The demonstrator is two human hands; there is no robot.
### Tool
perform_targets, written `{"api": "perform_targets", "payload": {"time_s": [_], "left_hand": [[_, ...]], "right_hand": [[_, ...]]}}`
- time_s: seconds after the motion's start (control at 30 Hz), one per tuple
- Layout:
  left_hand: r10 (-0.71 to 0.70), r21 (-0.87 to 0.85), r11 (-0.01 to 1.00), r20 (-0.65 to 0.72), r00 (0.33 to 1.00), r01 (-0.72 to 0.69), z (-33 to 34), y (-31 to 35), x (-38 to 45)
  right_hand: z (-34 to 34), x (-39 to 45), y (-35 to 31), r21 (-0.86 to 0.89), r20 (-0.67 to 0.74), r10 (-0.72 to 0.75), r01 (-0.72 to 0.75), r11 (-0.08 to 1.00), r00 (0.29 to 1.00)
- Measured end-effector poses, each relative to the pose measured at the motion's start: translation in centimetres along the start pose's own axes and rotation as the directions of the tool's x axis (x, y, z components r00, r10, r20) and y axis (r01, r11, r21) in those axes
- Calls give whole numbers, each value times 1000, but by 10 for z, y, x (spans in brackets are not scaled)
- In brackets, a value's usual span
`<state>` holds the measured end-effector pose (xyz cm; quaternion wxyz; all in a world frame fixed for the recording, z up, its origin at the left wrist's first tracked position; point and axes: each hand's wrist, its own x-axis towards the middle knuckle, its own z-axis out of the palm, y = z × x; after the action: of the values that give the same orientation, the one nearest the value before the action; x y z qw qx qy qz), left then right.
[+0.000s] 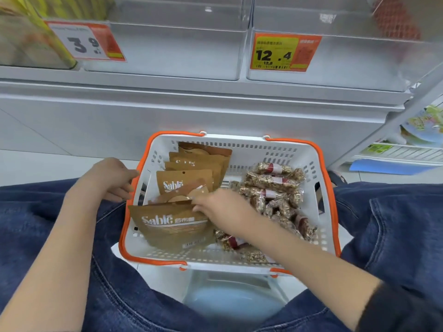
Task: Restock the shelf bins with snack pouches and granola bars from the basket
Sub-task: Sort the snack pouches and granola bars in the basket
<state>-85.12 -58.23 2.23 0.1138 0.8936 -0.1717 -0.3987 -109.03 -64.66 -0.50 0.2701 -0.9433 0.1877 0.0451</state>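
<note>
White plastic basket with orange rim [318, 164] sits between denim knees. Brown Sablé snack pouches [184, 182] fill its left side, clear-wrapped granola bars [273, 183] its right. Right hand [223, 207] apparently pinches a pouch top. Left hand [110, 178], fingers curled, touches the rim.

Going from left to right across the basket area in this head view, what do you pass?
Left hand on the basket rim → brown snack pouches → right hand reaching at the pouches → granola bars → basket's right orange handle.
</note>
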Motion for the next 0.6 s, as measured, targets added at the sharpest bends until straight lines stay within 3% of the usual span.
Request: {"api": "perform_targets", "payload": {"time_s": [0.1,0.17,0.3,0.37,0.43,0.5,0.57,0.6], "left_hand": [[114,21,993,-70,991,-113,6,0,4],[182,55,983,-83,980,-178,15,3,5],[350,243,915,-78,934,-323,41,14,7],[437,319,859,-50,898,-400,60,22,6],[521,342,808,-33,853,-480,81,32,2],[596,338,755,3,803,-561,105,44,-3],[654,322,686,121,747,-652,134,57,-9],[670,301,654,197,716,-694,150,63,-12]], "right_hand": [[54,9,-8,81,228,122,-144,986,966],[75,10,-6,131,305,146,-194,972,941],[75,6,3,343,494,114,-314,885,862],[63,2,18,405,513,126,-369,836,849],[43,-7,38,518,453,249,-480,708,856],[26,-25,67,581,205,543,-548,602,814],[24,-51,102,429,-86,807,-709,559,584],[29,-64,114,338,-125,866,-800,496,484]]}}
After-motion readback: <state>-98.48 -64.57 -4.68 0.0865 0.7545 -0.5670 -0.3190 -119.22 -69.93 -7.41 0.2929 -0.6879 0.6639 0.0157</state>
